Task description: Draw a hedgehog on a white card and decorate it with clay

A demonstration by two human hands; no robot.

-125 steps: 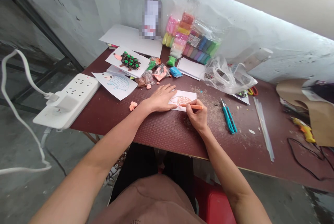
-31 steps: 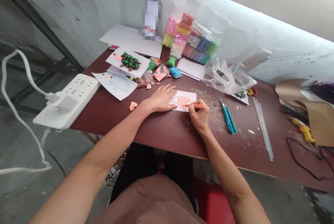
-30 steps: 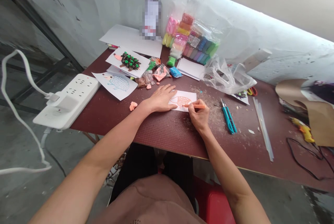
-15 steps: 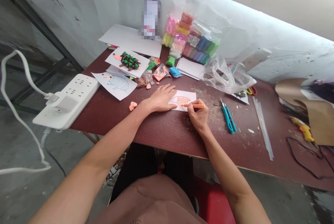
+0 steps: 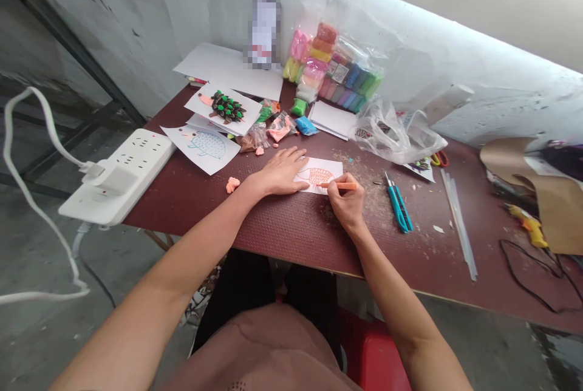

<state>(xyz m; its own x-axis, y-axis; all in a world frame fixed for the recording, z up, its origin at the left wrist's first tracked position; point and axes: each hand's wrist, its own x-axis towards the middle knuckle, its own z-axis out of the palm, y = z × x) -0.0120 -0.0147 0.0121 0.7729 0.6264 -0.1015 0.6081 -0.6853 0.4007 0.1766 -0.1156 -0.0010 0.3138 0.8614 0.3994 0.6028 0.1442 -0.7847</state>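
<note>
On the dark red table lies a small white sheet of paper (image 5: 335, 167) with an orange drawing (image 5: 320, 175) on it, a rounded body filled with small marks. My left hand (image 5: 281, 173) rests flat on the sheet's left edge, fingers stretched out. Gripped in the fingers of my right hand (image 5: 348, 197) is an orange marker pen (image 5: 342, 185), its tip pointing left and touching the lower part of the drawing. A lump of orange-pink clay (image 5: 232, 184) sits left of my left hand. Beyond it is a sheet with a blue hedgehog drawing (image 5: 203, 147).
A teal utility knife (image 5: 399, 204) lies right of my right hand, with clear glue sticks (image 5: 460, 227) and a yellow glue gun (image 5: 531, 226) farther right. Bagged coloured clay (image 5: 350, 78) and a plastic bag (image 5: 396, 136) stand at the back. A white power strip (image 5: 121, 178) juts over the left edge.
Almost nothing differs. Both hands keep their places, and the marker tip stays at the lower part of the orange drawing.
</note>
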